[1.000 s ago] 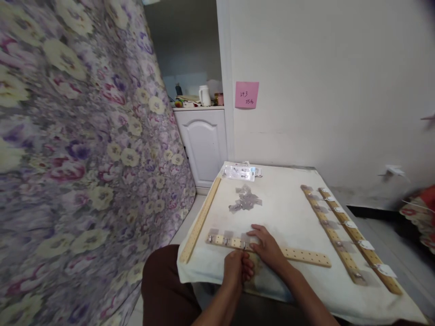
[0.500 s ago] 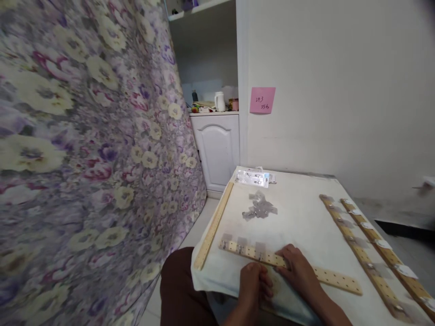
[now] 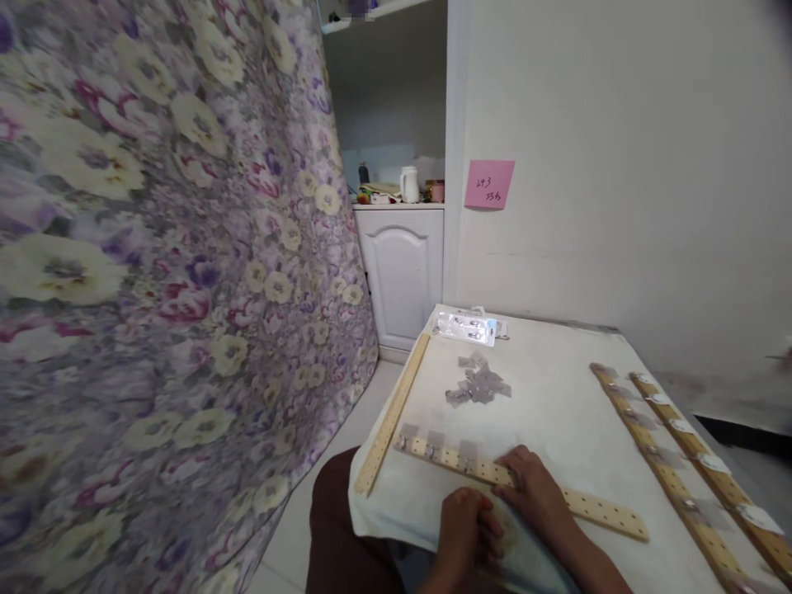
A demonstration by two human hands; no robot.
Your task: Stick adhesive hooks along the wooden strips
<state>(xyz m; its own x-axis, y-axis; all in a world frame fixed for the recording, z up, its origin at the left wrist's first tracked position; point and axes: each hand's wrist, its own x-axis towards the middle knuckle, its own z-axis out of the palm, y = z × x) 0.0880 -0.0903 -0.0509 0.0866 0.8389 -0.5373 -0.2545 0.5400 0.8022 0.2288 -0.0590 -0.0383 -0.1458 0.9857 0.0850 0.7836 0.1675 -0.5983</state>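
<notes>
White cloth [image 3: 557, 379] covers the table, which meets a pale wall [image 3: 619, 165] at twelve o'clock. The right hand [image 3: 537, 495] grips a wooden strip [image 3: 488, 471], thumb at its near edge and fingers over its top. At that hand's eight o'clock, the left hand [image 3: 465, 528] is curled just beside the strip's near edge; whether its fingers pinch anything, or touch the wood, cannot be told. The strip lies crosswise near the front of the table, bearing clear plastic squares [image 3: 472, 452] with small metal bits toward its nine o'clock end. Good handling probably means pressing the strip flat, gripping close beside the spot being worked, so that the long wood does not swivel, and leaving the squares unbent.

Farther out from the right hand, a loose pile of clear squares [image 3: 481, 384] sits at eleven o'clock, with a clear packet [image 3: 463, 327] beyond it. A plain strip [image 3: 394, 417] lies at ten o'clock; an inner strip [image 3: 663, 476] and an outer strip [image 3: 728, 492] lie around three o'clock.
</notes>
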